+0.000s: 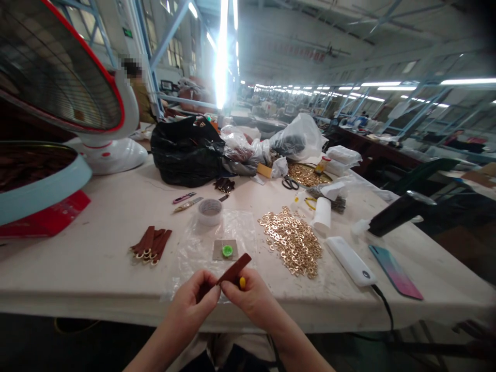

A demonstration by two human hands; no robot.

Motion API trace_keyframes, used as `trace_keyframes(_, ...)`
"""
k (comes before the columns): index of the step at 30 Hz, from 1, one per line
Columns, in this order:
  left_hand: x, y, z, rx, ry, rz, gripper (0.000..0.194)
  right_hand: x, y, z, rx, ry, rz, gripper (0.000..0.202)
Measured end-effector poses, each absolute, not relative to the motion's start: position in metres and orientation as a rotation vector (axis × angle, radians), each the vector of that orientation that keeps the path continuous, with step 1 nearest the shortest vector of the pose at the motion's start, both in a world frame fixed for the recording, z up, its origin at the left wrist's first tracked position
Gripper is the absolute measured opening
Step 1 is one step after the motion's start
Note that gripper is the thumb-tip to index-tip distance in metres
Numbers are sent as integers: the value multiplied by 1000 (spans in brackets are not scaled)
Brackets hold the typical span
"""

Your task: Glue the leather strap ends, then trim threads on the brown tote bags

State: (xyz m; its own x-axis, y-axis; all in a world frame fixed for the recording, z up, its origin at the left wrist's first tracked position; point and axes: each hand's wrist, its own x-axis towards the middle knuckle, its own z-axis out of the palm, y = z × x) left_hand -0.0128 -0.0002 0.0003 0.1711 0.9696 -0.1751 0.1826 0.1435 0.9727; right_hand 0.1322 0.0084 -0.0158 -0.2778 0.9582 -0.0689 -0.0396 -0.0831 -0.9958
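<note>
Close to the table's front edge, my left hand (198, 295) pinches the lower end of a brown leather strap (237, 267). My right hand (250, 297) is closed at the same strap, thumb against it, with a small yellow tip (242, 283) showing between its fingers; the rest of that yellow thing is hidden. Just beyond the hands, a green cap-like piece (227, 251) sits on a small grey-brown square (217, 250) over clear plastic (186, 258). Left of this lies a bunch of brown straps with gold rings (153, 243). To the right spreads a pile of gold metal rings (294, 243).
A tape roll (210, 212), a cutter knife (188, 204) and pink snips (183, 198) lie behind the plastic. A white power bank (351, 261) and a phone (395, 271) are at right. A fan (106, 152) and black bag (186, 155) stand behind. A person (139, 93) is at far left.
</note>
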Motion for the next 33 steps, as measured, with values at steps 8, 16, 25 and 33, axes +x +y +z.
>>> trace_keyframes(8,-18,-9,1,1488,1292,889,7,128,3,-15,-1148,-1426,1450,7)
trace_keyframes(16,-17,-6,8,1604,1321,826,4,125,4,-8,-1099,-1519,1387,3)
trace_keyframes(25,-138,58,-22,1568,2159,774,20,137,7,-28,-1115,-1178,1379,35)
trace_keyframes(33,-198,85,-35,1729,2270,373,30,149,-2,-23,-1154,-1211,1354,43)
